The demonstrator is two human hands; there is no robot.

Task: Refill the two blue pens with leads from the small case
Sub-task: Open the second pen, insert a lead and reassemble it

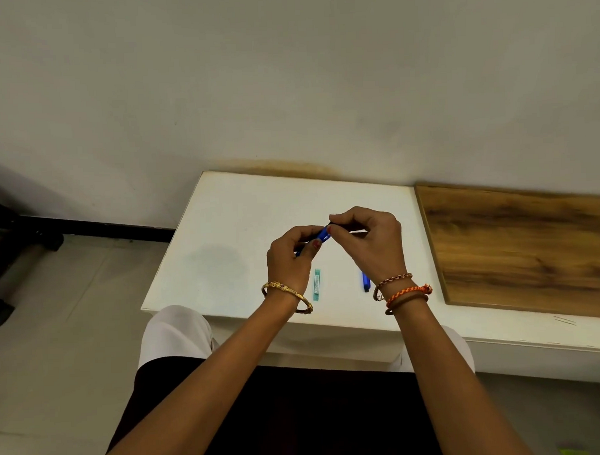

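Both hands are raised above the white table (224, 230), working on 1 blue pen (322, 234). The left hand (291, 258) curls round the barrel and holds it slanted. The right hand (370, 238) pinches the pen's dark upper end between thumb and fingertips. This looks like the opening step for pen 1: pulling or twisting the cap end off so leads can go in, though whether it is loose yet is too small to tell. Pen 2 (366, 282) lies on the table just beside the right wrist, partly hidden. The case (317, 281) lies flat between the 2 wrists, near the front edge. Next, the right hand needs to free the end piece, then reach down for the case, while the left keeps the barrel's open end up.
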